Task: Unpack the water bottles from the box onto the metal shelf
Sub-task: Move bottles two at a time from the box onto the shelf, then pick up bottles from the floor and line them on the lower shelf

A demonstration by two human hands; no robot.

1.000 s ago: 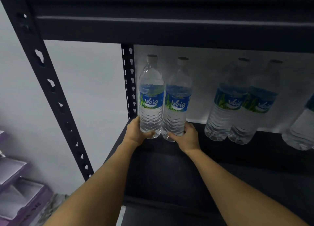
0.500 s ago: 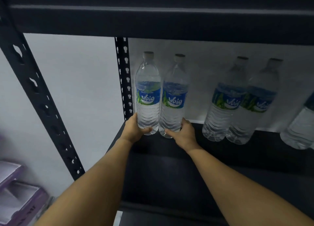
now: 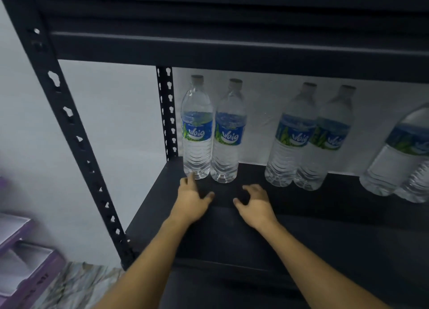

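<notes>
Left hand (image 3: pixel 190 197): palm down, fingers spread and nearly straight, holding nothing. Its index fingertip (image 3: pixel 191 176) lies at the base of the corner bottle (image 3: pixel 196 141); contact looks likely but is not certain. Right hand (image 3: pixel 255 202): fingers loosely curled, thumb out, empty, low over the shelf deck (image 3: pixel 232 243). Cannot tell whether it rests on the deck.

Head view, surface and room: the shelf deck is flat, matte black and dim. Upper shelf beam (image 3: pixel 232 51) spans 12 o'clock. Front post (image 3: pixel 67 134) runs from 11 to 7 o'clock, punched with keyhole slots. Rear post (image 3: pixel 167 113) has the same slots and is just beside the corner bottle at its 9 o'clock. Pale grey wall (image 3: pixel 111 127) behind. At 8 o'clock are purple trays (image 3: pixel 25 262), with marbled floor (image 3: pixel 76 285) beside them.

Bottles: clear ribbed plastic, pale caps, blue-green "Waig" labels, all standing on their bases at the back of the deck. Second bottle (image 3: pixel 228 146) touches the corner bottle at its 3 o'clock. Middle pair (image 3: pixel 290 144) is at 1 o'clock from the right hand, apart from the first two. Edge bottles (image 3: pixel 399 155) are at 3 o'clock, cropped.
</notes>
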